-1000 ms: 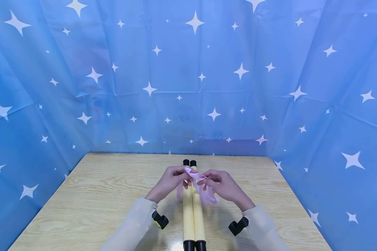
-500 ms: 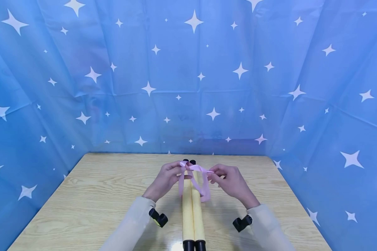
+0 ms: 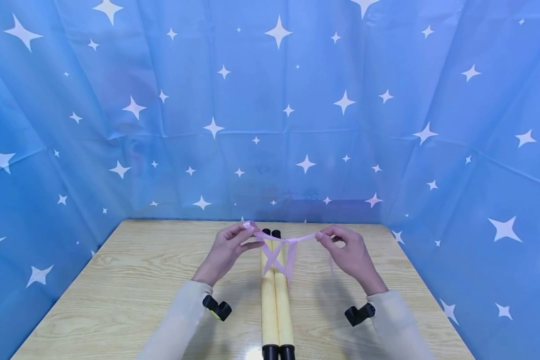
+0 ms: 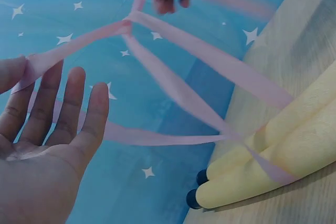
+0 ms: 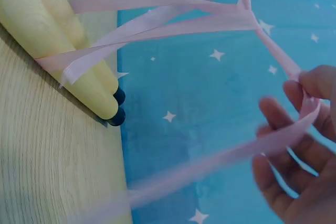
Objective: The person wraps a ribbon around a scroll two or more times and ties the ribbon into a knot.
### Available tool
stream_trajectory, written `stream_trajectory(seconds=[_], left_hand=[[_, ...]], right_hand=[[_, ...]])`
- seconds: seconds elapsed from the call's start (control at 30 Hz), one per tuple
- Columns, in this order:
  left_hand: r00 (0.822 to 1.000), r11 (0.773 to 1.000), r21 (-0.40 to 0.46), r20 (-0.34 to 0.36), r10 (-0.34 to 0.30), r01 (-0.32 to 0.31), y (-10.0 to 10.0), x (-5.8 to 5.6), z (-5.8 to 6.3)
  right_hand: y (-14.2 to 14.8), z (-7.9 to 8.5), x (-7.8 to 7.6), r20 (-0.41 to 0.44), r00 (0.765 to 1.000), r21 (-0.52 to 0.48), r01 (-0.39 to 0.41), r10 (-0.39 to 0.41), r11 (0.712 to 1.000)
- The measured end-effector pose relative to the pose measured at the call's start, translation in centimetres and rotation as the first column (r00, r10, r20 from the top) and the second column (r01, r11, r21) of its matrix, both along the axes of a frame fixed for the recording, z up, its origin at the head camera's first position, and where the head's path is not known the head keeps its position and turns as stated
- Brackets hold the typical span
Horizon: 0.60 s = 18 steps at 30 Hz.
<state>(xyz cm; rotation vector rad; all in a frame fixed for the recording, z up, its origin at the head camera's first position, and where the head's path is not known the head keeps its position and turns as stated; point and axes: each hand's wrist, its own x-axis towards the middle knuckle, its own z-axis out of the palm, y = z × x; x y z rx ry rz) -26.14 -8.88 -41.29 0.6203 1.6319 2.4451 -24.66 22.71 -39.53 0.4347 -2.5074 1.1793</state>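
Two long pale-yellow rolls [image 3: 269, 310] with black end caps, like scrolls, lie side by side on the table. A pink ribbon [image 3: 291, 257] runs around them and rises above them to a crossing point [image 4: 127, 24]. On the left, my left hand [image 3: 227, 247] pinches one ribbon end between thumb and index finger, its other fingers loosely extended. My right hand [image 3: 348, 252] pinches the other end at the right, and a loose tail [image 5: 210, 166] hangs from it. Between the hands the ribbon is stretched nearly level. Its loop stands slack above the rolls.
The light wood table [image 3: 162, 290] spreads on both sides of the rolls. A blue curtain [image 3: 270, 100] with white stars hangs behind it and along both sides. Each wrist carries a small black camera [image 3: 360, 314].
My hands have moved apart, left hand leftward and right hand rightward, both slightly up. The ribbon, bunched between them before, now stretches across with its crossing in the middle.
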Motion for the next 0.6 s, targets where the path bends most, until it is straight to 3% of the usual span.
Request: stream_trajectory(seconds=[0.17,0.33,0.6], left_hand=[[1.000,0.999,0.048,-0.009,0.011,-0.011,-1.0,-0.1,0.2],[0.998,0.996,0.071,0.025,0.055,-0.057,-2.3,-0.1,0.0],[0.987,0.988,0.044,0.058,0.147,-0.150,-4.8,0.4,-1.2]], right_hand=[[0.7,0.1,0.1,0.095,0.995,-0.054,-0.018,0.023,0.998],[1.5,-0.1,0.3,0.156,0.988,-0.078,0.008,0.005,0.997],[2.8,-0.7,0.3,0.171,0.982,-0.005,0.077,-0.075,0.997]])
